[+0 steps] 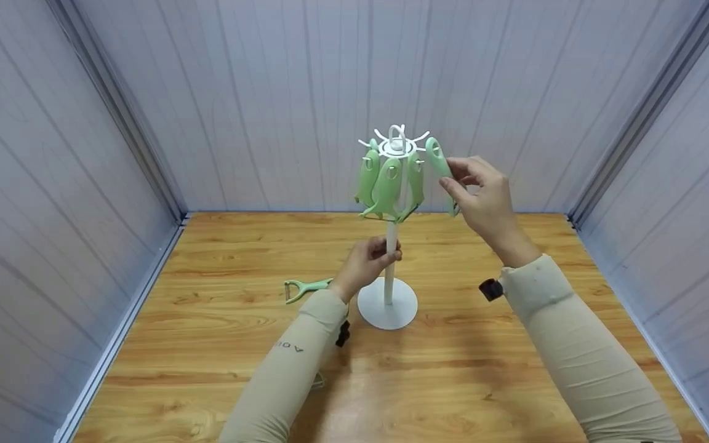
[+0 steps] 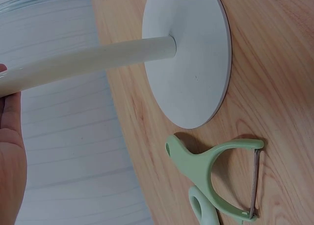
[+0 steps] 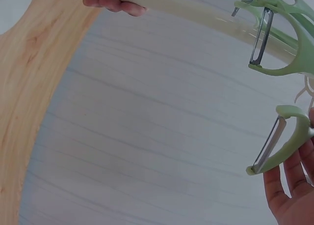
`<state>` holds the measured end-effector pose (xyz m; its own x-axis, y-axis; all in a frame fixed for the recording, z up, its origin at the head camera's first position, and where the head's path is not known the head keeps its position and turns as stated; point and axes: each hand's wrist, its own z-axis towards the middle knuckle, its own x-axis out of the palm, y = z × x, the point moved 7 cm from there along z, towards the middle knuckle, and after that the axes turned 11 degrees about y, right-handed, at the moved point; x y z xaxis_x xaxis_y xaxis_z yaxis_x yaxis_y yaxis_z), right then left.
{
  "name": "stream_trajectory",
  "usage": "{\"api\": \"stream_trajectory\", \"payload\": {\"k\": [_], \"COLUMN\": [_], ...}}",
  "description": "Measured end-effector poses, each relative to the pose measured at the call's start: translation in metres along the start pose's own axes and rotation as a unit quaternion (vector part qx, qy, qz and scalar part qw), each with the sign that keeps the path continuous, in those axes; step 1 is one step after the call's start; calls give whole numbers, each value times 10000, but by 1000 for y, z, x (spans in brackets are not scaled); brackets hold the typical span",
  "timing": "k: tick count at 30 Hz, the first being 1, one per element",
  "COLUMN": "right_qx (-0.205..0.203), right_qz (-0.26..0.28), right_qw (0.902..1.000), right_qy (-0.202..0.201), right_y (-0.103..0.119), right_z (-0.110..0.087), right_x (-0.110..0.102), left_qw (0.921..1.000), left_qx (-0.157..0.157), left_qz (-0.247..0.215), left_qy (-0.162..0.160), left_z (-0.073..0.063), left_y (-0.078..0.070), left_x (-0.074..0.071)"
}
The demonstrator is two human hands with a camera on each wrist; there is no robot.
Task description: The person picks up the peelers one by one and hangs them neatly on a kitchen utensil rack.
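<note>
My left hand (image 1: 364, 263) grips the white pole (image 1: 389, 280) of an upright stand below its ring of hooks (image 1: 397, 146). Several light green peelers (image 1: 389, 187) hang from the hooks by the holes in their handles. Out to the right, my right hand (image 1: 482, 194) pinches another green peeler (image 1: 436, 154), its handle end up and close beside the hooks. In the right wrist view this peeler's blade (image 3: 269, 145) points away from the hand, next to the hanging peelers (image 3: 287, 48).
The round white base (image 1: 388, 311) stands on the wooden table (image 1: 207, 344). A loose green peeler (image 2: 196, 161) lies left of the base, with another handle (image 2: 203, 205) near it. Pale panel walls (image 1: 305, 92) enclose the back and sides.
</note>
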<state>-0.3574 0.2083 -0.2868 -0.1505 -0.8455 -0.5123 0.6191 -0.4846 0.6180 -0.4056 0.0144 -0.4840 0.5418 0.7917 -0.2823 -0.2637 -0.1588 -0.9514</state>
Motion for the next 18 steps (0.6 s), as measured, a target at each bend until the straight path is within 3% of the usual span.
{"api": "stream_trajectory", "payload": {"k": [18], "right_qx": [78], "right_qz": [-8], "right_qw": [9995], "right_qy": [312], "right_y": [-7], "right_z": [14], "right_x": [18], "left_qw": [10000], "left_qx": [35], "left_qz": [5], "left_qy": [-23], "left_z": [0], "left_y": [-1], "left_x": [1]}}
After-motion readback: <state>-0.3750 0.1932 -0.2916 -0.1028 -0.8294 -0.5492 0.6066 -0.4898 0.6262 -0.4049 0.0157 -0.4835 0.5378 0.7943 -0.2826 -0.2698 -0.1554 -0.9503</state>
